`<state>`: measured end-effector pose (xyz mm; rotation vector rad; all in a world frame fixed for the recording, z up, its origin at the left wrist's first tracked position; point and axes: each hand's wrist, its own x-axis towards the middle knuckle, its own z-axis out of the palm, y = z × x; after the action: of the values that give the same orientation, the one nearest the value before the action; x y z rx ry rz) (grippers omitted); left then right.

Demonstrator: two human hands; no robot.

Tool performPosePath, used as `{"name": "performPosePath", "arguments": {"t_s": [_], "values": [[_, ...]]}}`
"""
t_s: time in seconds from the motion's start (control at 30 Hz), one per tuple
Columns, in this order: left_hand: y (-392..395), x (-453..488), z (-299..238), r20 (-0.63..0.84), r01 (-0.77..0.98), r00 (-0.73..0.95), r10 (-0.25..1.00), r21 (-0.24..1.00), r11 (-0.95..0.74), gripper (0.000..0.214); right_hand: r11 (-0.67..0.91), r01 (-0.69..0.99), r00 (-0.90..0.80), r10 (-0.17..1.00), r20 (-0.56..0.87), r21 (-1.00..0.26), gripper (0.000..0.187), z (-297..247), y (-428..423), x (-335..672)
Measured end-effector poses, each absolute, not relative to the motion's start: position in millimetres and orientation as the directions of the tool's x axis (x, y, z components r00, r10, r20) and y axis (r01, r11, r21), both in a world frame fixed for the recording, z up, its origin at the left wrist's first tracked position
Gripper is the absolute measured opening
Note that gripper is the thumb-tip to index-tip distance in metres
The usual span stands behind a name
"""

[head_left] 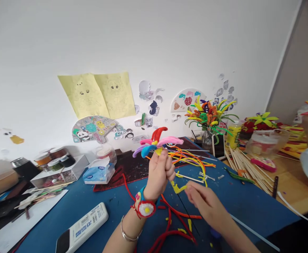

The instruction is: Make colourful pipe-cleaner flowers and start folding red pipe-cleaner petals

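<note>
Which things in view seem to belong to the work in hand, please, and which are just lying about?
Seemingly in the job:
multicoloured flower, in the left hand
yellow fuzzy strip, pinched by the right hand
loose red strips, probably material

Just lying about, it seems:
tissue pack
lidded jars
dark flask

Noted jars atop box at left, tissues just beside. Found phone near bottle, far right.

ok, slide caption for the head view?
Left hand grips a multicolored pipe-cleaner flower; right hand pinches a yellow pipe cleaner.
</note>
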<state>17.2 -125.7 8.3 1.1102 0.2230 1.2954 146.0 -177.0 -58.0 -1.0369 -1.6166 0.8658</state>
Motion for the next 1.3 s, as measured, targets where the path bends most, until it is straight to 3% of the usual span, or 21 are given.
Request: {"name": "performPosePath", "arguments": {"t_s": [0.07, 0.17, 0.23, 0.3, 0.43, 0.5, 0.6, 0.7, 0.77, 0.87, 1.0, 1.1, 1.2, 1.3], "values": [[-127, 14, 12, 0.374, -0.688, 0.389, 0.842, 0.726, -0.004, 0.021, 0.422, 0.258, -0.209, 0.903, 0.377, -0.869, 0.038, -52, -170, 157], [-122, 9, 16, 0.332, -0.820, 0.335, 0.882, 0.563, 0.099, 0.020, 0.441, 0.196, -0.324, 0.872, 0.367, -0.876, 0.038, -58, -167, 151], [-116, 7, 15, 0.312, -0.890, 0.247, 0.917, 0.447, 0.088, 0.022, 0.453, 0.164, -0.346, 0.858, 0.379, -0.876, 0.038, -71, -171, 133], [-112, 8, 13, 0.306, -0.912, 0.136, 0.942, 0.410, -0.001, 0.023, 0.482, 0.192, -0.282, 0.862, 0.422, -0.855, 0.036, -86, -177, 111], [-116, 13, 6, 0.426, -0.809, -0.074, 0.902, 0.503, -0.304, 0.021, 0.537, 0.379, -0.036, 0.822, 0.568, -0.754, 0.031, -104, -186, 79], [-121, 17, 4, 0.519, -0.741, -0.074, 0.851, 0.543, -0.395, 0.026, 0.523, 0.437, 0.025, 0.807, 0.591, -0.732, 0.030, -102, -187, 77], [-126, 18, 4, 0.565, -0.643, 0.161, 0.809, 0.682, -0.348, 0.037, 0.487, 0.506, 0.024, 0.817, 0.576, -0.712, 0.029, -89, -188, 92], [-122, 13, 9, 0.426, -0.585, 0.413, 0.805, 0.801, -0.124, 0.033, 0.455, 0.531, -0.024, 0.851, 0.524, -0.715, 0.031, -76, -186, 114], [-116, 9, 12, 0.349, -0.652, 0.454, 0.820, 0.757, 0.039, 0.025, 0.440, 0.437, -0.084, 0.888, 0.451, -0.785, 0.033, -72, -184, 124], [-105, 5, 11, 0.301, -0.807, 0.415, 0.859, 0.558, 0.194, 0.020, 0.384, 0.197, -0.175, 0.919, 0.353, -0.902, 0.036, -74, -182, 124], [-101, 10, 4, 0.231, -0.901, 0.289, 0.929, 0.394, 0.183, 0.025, 0.338, -0.003, -0.173, 0.927, 0.333, -0.941, 0.037, -88, -183, 102], [-107, 15, 4, 0.246, -0.889, 0.126, 0.961, 0.458, -0.001, 0.026, 0.363, -0.068, -0.072, 0.927, 0.367, -0.929, 0.039, -97, -182, 85], [-116, 19, 4, 0.370, -0.801, -0.035, 0.928, 0.545, -0.248, 0.026, 0.328, -0.186, 0.054, 0.945, 0.323, -0.926, 0.041, -101, -181, 74], [-124, 22, 0, 0.487, -0.717, 0.019, 0.873, 0.616, -0.328, 0.032, 0.220, -0.392, 0.028, 0.973, 0.228, -0.893, 0.040, -97, -183, 69]]}}
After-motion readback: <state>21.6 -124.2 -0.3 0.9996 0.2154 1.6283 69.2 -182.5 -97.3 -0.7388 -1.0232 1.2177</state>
